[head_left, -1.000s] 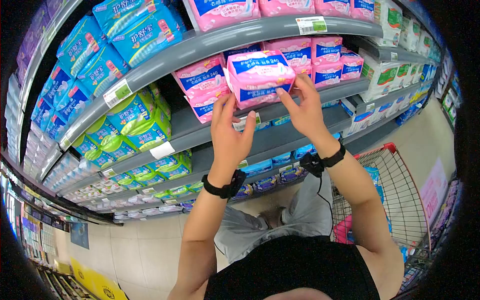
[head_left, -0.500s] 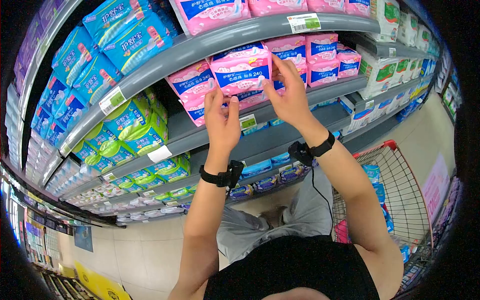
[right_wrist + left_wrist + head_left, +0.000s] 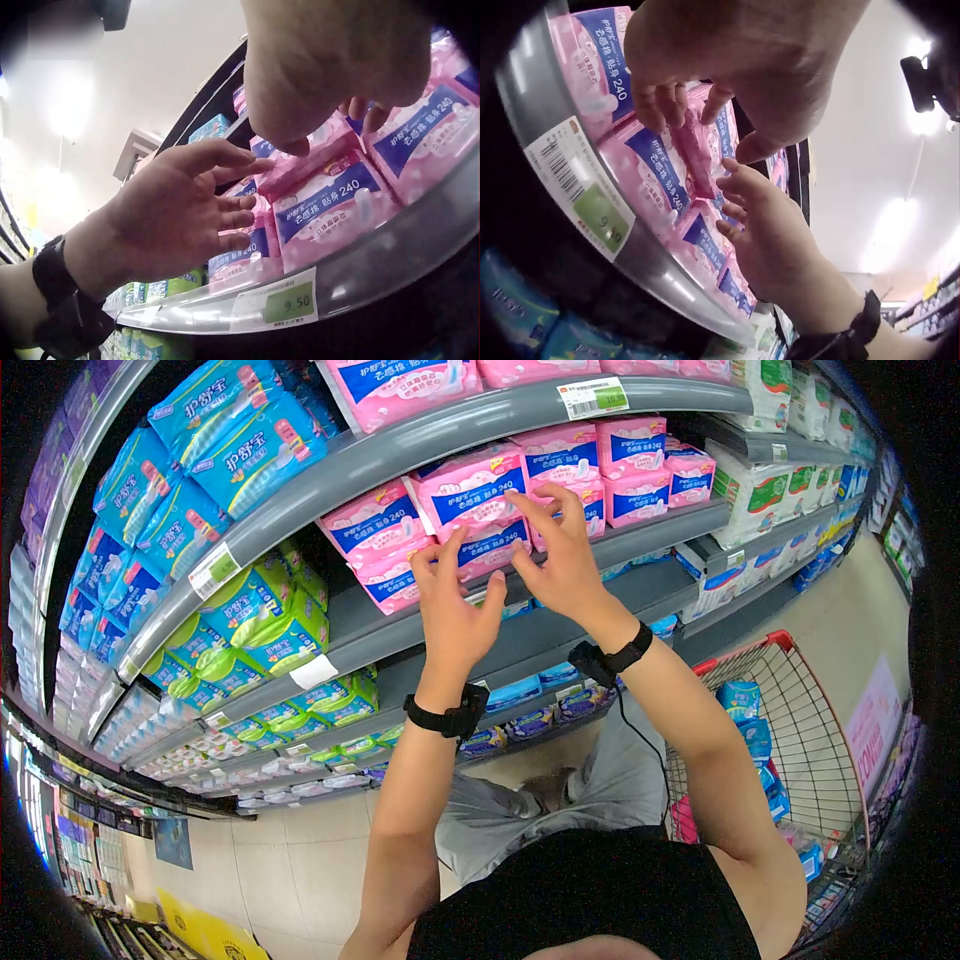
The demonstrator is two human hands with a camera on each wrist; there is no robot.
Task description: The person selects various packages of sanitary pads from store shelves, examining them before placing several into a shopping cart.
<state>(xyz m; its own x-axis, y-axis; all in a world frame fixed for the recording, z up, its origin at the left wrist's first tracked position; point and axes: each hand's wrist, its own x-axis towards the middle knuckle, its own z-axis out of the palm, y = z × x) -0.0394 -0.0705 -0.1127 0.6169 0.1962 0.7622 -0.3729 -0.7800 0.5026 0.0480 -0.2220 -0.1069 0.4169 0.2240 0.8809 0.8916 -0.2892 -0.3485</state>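
Observation:
A pink and blue pack of sanitary pads [image 3: 465, 485] sits on top of a similar pack in a row on the middle shelf. My left hand [image 3: 457, 605] is in front of its lower left part, fingers loosely bent and spread from the thumb. At its right side, my right hand [image 3: 562, 560] has its fingers apart, and the fingertips overlap the pack's edge in the head view. Neither hand grips anything. In the right wrist view, the lower pack [image 3: 330, 206] faces out above a price tag [image 3: 289, 306].
Blue packs [image 3: 215, 420] stand upper left, green packs [image 3: 250, 605] below them. The curved grey shelf edge [image 3: 430, 445] runs above the pink row. White packs [image 3: 750, 500] are on the right. A wire shopping cart [image 3: 820, 730] with several packs stands beside my right arm.
The pink pack went from tilted between both hands to standing in the stack on the shelf. Both hands have let go of it and drawn slightly back.

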